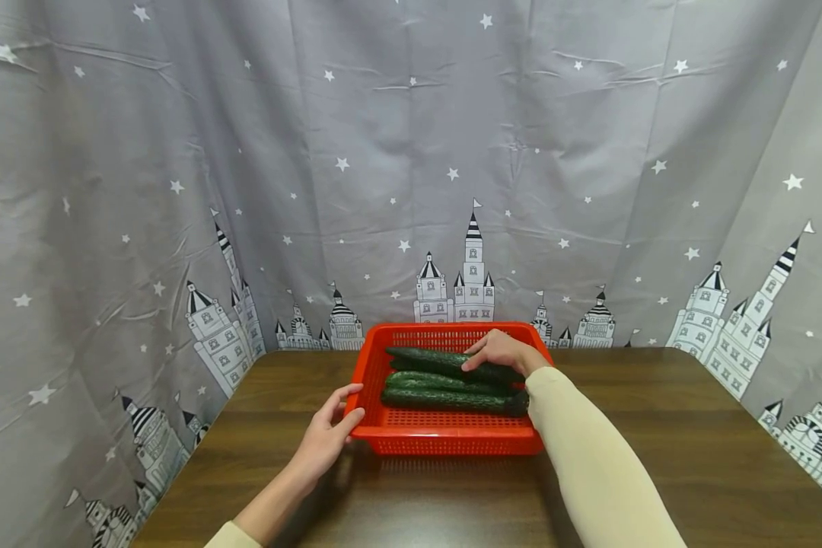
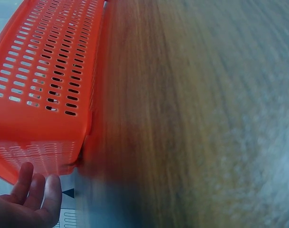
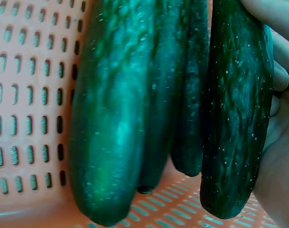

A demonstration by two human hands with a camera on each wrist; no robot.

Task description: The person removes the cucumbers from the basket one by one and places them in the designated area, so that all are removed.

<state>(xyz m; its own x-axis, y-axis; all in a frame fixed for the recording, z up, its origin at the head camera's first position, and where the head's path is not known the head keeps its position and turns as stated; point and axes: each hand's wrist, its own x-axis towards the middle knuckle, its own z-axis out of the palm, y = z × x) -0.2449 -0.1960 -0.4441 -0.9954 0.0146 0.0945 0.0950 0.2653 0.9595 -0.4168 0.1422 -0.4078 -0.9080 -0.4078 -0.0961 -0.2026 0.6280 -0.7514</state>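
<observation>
A red plastic basket [image 1: 445, 432] with slotted walls holds several dark green cucumbers lying side by side. My right hand [image 1: 501, 351] reaches over the basket and grips the rearmost cucumber [image 1: 425, 356]. In the right wrist view, the thumb and fingers wrap that bumpy cucumber [image 3: 237, 109]; beside it lie other cucumbers [image 3: 111, 118] with rounded ends. A front cucumber [image 1: 445, 400] lies nearest the basket's front wall. My left hand [image 1: 327, 432] touches the basket's left end near the front corner, its fingers [image 2: 51, 194] loosely bent outside the wall.
The basket stands on a brown wooden table [image 1: 452, 502], near its back edge. Behind and on both sides hangs a grey curtain [image 1: 383, 137] printed with white stars and castles. The right sleeve [image 1: 589, 457] crosses the basket's right front corner.
</observation>
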